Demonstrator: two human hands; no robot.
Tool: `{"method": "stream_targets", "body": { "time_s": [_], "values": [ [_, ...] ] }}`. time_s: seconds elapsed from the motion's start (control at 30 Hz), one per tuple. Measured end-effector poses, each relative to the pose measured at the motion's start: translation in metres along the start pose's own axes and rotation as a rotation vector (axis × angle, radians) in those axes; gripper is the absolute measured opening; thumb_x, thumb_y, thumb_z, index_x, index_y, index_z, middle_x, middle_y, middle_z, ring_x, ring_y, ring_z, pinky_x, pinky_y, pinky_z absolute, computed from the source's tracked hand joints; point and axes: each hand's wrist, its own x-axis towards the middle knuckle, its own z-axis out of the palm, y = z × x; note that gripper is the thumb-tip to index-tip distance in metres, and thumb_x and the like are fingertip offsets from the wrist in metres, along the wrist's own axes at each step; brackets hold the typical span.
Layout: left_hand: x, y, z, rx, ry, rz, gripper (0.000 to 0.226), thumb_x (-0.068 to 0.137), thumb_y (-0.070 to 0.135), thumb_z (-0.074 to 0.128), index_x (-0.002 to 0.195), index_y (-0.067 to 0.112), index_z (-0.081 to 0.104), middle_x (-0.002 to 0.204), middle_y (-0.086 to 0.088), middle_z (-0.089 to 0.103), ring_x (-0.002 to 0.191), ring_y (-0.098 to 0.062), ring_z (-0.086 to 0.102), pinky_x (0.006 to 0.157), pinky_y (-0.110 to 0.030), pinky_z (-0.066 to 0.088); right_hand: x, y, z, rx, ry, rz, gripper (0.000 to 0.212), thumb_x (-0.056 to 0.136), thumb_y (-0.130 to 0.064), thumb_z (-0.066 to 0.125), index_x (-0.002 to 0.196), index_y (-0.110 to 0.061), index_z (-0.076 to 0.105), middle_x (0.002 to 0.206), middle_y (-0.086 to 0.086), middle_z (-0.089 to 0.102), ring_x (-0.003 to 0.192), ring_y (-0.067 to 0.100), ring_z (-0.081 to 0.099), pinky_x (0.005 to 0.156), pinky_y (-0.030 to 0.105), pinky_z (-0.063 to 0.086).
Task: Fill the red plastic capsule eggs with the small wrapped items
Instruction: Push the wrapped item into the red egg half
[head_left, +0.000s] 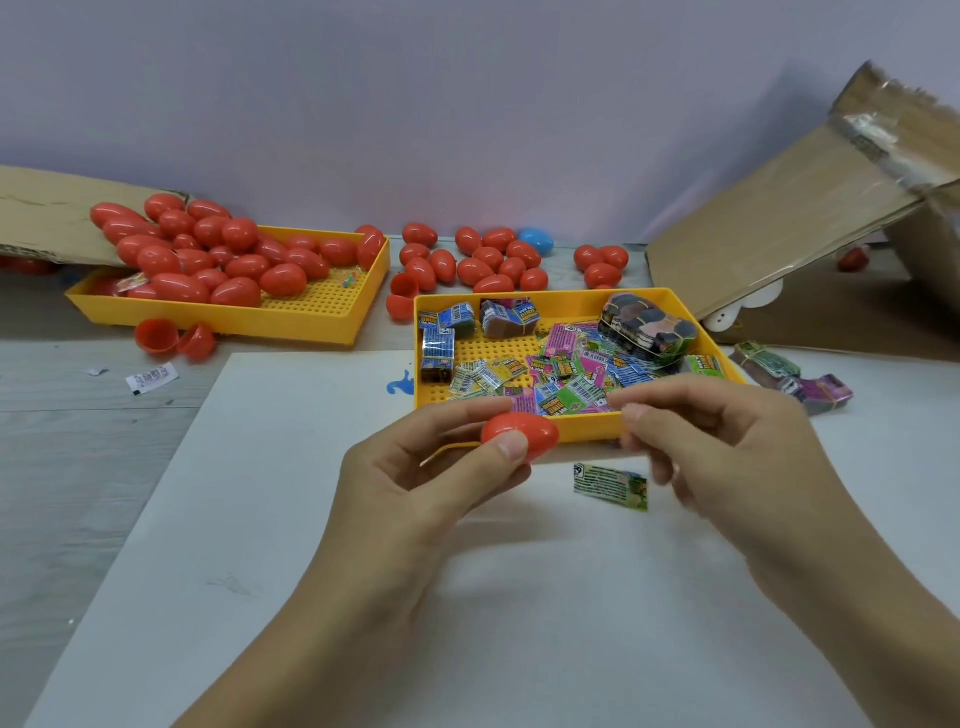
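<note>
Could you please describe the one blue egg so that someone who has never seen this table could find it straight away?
Start at the yellow tray of small wrapped items in the middle of the table. Just behind its far edge lie loose red eggs in a cluster by the wall. The blue egg sits at that cluster's far right end, the only egg there that is not red.

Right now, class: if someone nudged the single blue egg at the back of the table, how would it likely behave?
The blue egg has a rounded, glossy shell, so it would probably roll, likely in a curve rather than straight. It looks like hollow plastic, so probably light and easily shifted. Red eggs lie right beside it on the left and would likely stop it that way.
</note>
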Motion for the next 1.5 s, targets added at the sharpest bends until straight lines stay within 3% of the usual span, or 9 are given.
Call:
{"method": "stream_targets", "body": {
  "time_s": [0.1,0.3,0.4,0.6,0.97,1.13,1.3,1.4,1.5],
  "values": [
    [0.001,-0.002,0.000,-0.006,0.004,0.012,0.040,0.059,0.032,0.083,0.098,0.020,0.080,0.099,-0.008,0.077,0.092,-0.023,0.075,0.080,-0.029,0.060,0.005,0.005,-0.008,-0.424,-0.021,-0.015,0.025,0.083,-0.013,0.067,0.072,-0.035,0.073,0.068,-0.019,0.067,0.061,0.004,0.058,0.054,0.013,0.043],
    [0.001,-0.004,-0.002,-0.024,-0.033,0.035,0.038,0.061,0.028,0.082,0.098,0.020,0.080,0.099,-0.006,0.077,0.096,-0.022,0.074,0.083,-0.030,0.059,0.001,0.012,-0.005,-0.724,-0.197,0.023,0.011,0.084,-0.030,0.068,0.083,-0.042,0.066,0.062,-0.030,0.056,0.062,0.001,0.053,0.054,0.024,0.038],
    [-0.001,-0.005,-0.001,0.002,-0.030,0.044,0.036,0.064,0.029,0.080,0.098,0.019,0.079,0.097,-0.007,0.077,0.087,-0.024,0.075,0.077,-0.030,0.060,0.001,0.010,-0.006,-0.762,-0.217,0.041,0.008,0.083,-0.042,0.071,0.090,-0.040,0.067,0.061,-0.035,0.053,0.059,0.004,0.051,0.054,0.027,0.038],
    [-0.004,-0.008,0.004,0.037,-0.068,0.073,0.030,0.074,0.030,0.072,0.102,0.020,0.078,0.096,-0.010,0.075,0.083,-0.028,0.073,0.064,-0.030,0.058,0.001,0.009,-0.006,-0.677,-0.223,0.069,0.017,0.082,-0.030,0.074,0.069,-0.029,0.064,0.049,-0.016,0.050,0.057,0.001,0.049,0.055,0.028,0.039],
    [-0.003,-0.009,0.005,0.173,-0.044,0.130,0.024,0.073,0.027,0.077,0.097,0.025,0.078,0.092,-0.005,0.077,0.077,-0.025,0.075,0.073,-0.030,0.061,-0.003,0.009,-0.004,-0.788,-0.245,0.059,0.016,0.088,-0.044,0.064,0.086,-0.035,0.051,0.087,-0.014,0.050,0.082,0.002,0.050,0.073,0.029,0.045],
    [-0.006,-0.013,0.008,0.285,-0.084,0.176,0.018,0.083,0.027,0.069,0.097,0.032,0.078,0.095,-0.002,0.075,0.089,-0.020,0.075,0.079,-0.022,0.057,0.000,0.011,-0.005,-0.750,-0.294,0.119,0.019,0.091,-0.036,0.065,0.078,-0.025,0.058,0.069,-0.005,0.058,0.062,0.005,0.050,0.057,0.025,0.039],
    [-0.005,-0.012,0.005,0.293,-0.117,0.161,0.019,0.080,0.039,0.060,0.088,0.027,0.072,0.090,-0.010,0.070,0.073,-0.021,0.071,0.071,-0.035,0.059,-0.007,0.001,-0.001,-0.396,-0.224,-0.110,0.016,0.083,-0.038,0.069,0.075,-0.027,0.060,0.085,-0.010,0.062,0.085,-0.001,0.055,0.064,0.011,0.038],
    [-0.003,-0.011,0.003,0.248,-0.128,0.139,0.023,0.083,0.017,0.049,0.076,0.023,0.070,0.085,0.000,0.066,0.071,-0.017,0.058,0.061,-0.028,0.048,-0.014,-0.009,0.008,0.063,-0.346,-0.069,0.014,0.076,-0.026,0.076,0.081,-0.025,0.063,0.078,-0.006,0.068,0.074,0.012,0.064,0.067,0.028,0.049],
    [-0.003,-0.009,0.004,0.229,-0.184,0.101,0.020,0.078,0.032,0.052,0.076,0.021,0.069,0.079,0.000,0.059,0.069,-0.015,0.050,0.056,-0.022,0.042,-0.017,-0.006,0.015,0.182,-0.380,-0.021,0.023,0.074,-0.016,0.078,0.092,-0.024,0.065,0.078,0.001,0.074,0.075,0.027,0.068,0.073,0.047,0.051]
  ]
}}
